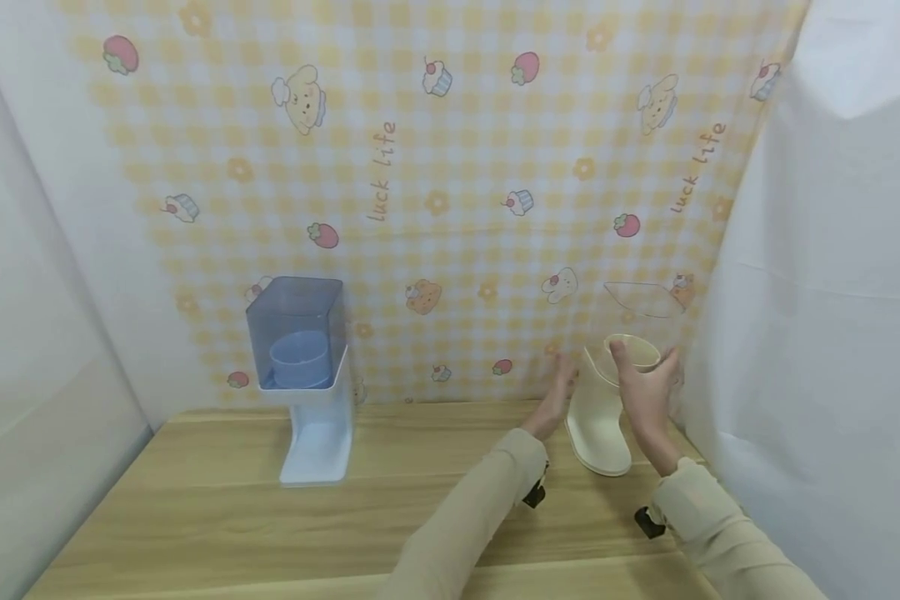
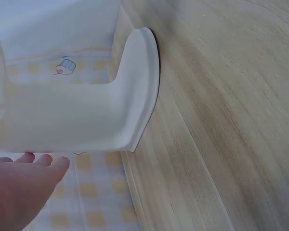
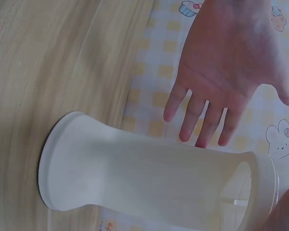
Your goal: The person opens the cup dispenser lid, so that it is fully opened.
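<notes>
A cream dispenser [image 1: 596, 421] with a rounded foot and a clear top stands upright at the table's right back; it looks like a cup dispenser. Inside the clear top sits a cream ring [image 1: 648, 357]. My right hand [image 1: 647, 400] holds the upper part at its front right, thumb in front and fingers round the side. On the other side, my left hand [image 1: 555, 400] is beside the stand with its fingers straight. The right wrist view shows that left palm [image 3: 221, 67] spread, fingertips at the stand's edge. The dispenser's underside opening [image 3: 236, 197] also shows there.
A similar blue dispenser [image 1: 318, 442] with a tinted square top stands at the table's left back. Behind the wooden table [image 1: 420, 467] hangs a yellow checked cloth [image 1: 450, 250]. White sheeting [image 1: 817, 333] borders the right side, close to my right hand.
</notes>
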`<state>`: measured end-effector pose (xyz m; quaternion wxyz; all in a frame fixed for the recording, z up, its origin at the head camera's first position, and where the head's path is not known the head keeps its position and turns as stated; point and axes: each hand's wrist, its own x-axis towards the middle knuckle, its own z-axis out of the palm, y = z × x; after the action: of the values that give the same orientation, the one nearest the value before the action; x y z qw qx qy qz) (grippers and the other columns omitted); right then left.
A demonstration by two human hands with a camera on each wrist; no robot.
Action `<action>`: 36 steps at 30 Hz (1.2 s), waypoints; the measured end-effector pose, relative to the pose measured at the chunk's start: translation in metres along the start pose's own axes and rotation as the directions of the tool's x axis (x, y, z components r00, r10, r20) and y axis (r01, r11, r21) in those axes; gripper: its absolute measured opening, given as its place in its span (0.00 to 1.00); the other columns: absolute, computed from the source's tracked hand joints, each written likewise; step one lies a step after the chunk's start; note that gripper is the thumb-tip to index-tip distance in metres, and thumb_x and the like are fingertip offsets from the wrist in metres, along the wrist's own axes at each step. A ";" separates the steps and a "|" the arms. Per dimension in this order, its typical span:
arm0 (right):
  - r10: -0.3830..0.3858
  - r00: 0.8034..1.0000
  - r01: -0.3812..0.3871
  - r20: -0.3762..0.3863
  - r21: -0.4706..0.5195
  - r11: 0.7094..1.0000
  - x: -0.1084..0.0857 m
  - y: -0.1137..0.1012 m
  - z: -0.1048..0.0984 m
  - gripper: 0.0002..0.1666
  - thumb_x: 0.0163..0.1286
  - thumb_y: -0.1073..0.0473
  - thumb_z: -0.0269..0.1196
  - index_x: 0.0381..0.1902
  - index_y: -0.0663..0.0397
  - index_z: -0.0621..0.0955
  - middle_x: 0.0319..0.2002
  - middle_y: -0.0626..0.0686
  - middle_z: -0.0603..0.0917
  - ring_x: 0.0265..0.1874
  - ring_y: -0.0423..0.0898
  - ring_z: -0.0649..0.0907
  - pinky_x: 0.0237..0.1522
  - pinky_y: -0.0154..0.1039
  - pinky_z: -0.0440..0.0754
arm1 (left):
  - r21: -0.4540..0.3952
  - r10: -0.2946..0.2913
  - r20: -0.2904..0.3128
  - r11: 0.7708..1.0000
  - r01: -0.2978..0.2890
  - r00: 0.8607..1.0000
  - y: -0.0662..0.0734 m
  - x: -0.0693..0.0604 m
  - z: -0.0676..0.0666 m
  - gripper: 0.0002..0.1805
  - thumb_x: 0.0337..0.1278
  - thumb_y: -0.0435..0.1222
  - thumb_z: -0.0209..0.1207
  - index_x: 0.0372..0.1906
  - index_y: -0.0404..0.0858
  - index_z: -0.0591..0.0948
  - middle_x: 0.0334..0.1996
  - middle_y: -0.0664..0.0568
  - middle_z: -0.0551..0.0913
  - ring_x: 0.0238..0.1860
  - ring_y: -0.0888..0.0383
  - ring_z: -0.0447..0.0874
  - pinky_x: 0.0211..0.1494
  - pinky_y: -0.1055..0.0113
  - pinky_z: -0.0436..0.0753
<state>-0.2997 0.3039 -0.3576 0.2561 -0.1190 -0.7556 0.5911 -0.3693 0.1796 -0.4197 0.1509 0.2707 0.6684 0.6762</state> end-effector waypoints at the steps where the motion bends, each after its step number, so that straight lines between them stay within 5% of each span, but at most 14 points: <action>1: 0.002 1.000 -0.002 -0.005 0.000 1.000 0.000 0.000 0.000 0.68 0.68 0.29 0.56 0.77 0.49 0.23 0.79 0.56 0.25 0.79 0.54 0.32 0.80 0.52 0.35 | 0.007 0.004 0.015 1.000 -0.004 1.000 -0.001 0.000 0.000 0.55 0.57 0.74 0.06 0.81 0.46 0.48 0.79 0.46 0.52 0.79 0.43 0.48 0.80 0.39 0.45; 5: 0.012 1.000 -0.012 -0.020 -0.001 1.000 0.000 0.001 0.001 0.69 0.67 0.28 0.57 0.77 0.49 0.24 0.79 0.56 0.26 0.79 0.54 0.34 0.80 0.52 0.36 | 0.021 0.060 0.060 0.998 -0.061 0.996 -0.003 0.000 -0.001 0.54 0.58 0.72 0.03 0.78 0.50 0.57 0.73 0.44 0.64 0.75 0.43 0.58 0.79 0.41 0.50; 12: 0.024 0.999 -0.023 -0.023 0.031 0.999 -0.002 0.004 0.000 0.68 0.67 0.30 0.59 0.78 0.50 0.26 0.80 0.59 0.31 0.79 0.57 0.39 0.80 0.53 0.41 | 0.041 0.028 0.076 0.999 -0.031 0.997 -0.002 -0.003 0.001 0.52 0.57 0.73 0.03 0.80 0.55 0.50 0.78 0.53 0.57 0.80 0.49 0.49 0.80 0.42 0.46; 20: 0.015 0.999 -0.015 -0.046 0.018 1.000 -0.002 0.007 0.004 0.70 0.60 0.35 0.70 0.78 0.48 0.36 0.75 0.62 0.51 0.71 0.60 0.62 0.73 0.56 0.66 | 0.062 -0.044 0.029 0.997 0.042 0.999 -0.002 -0.004 0.000 0.58 0.55 0.76 0.07 0.81 0.44 0.47 0.81 0.47 0.47 0.81 0.47 0.43 0.80 0.39 0.44; 30: -0.078 0.992 0.073 -0.104 -0.050 0.996 0.001 0.014 0.008 0.59 0.57 0.37 0.73 0.72 0.52 0.52 0.66 0.57 0.63 0.59 0.49 0.70 0.61 0.45 0.77 | 0.058 -0.013 0.024 0.998 0.011 1.000 -0.001 -0.007 -0.001 0.50 0.62 0.72 0.09 0.81 0.49 0.47 0.80 0.49 0.47 0.80 0.47 0.46 0.79 0.40 0.48; 33: -0.076 0.993 0.070 -0.086 -0.073 0.995 0.000 0.013 0.006 0.59 0.58 0.37 0.72 0.73 0.52 0.53 0.65 0.56 0.63 0.57 0.46 0.70 0.58 0.41 0.76 | 0.025 0.036 0.051 0.999 -0.037 0.998 0.001 -0.009 -0.003 0.50 0.64 0.71 0.11 0.77 0.48 0.57 0.71 0.36 0.65 0.69 0.36 0.67 0.73 0.38 0.64; 36: -0.064 0.996 0.058 -0.062 -0.086 0.995 -0.002 0.012 0.004 0.59 0.58 0.37 0.72 0.74 0.52 0.52 0.65 0.56 0.64 0.55 0.45 0.70 0.55 0.38 0.76 | 0.006 0.088 0.092 0.996 -0.089 0.992 0.001 -0.010 -0.007 0.53 0.64 0.72 0.12 0.68 0.37 0.67 0.49 0.25 0.77 0.42 0.36 0.83 0.51 0.45 0.84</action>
<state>-0.3009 0.3028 -0.3699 0.2929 -0.1255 -0.7745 0.5464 -0.3646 0.1681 -0.4199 0.1499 0.3318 0.6515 0.6656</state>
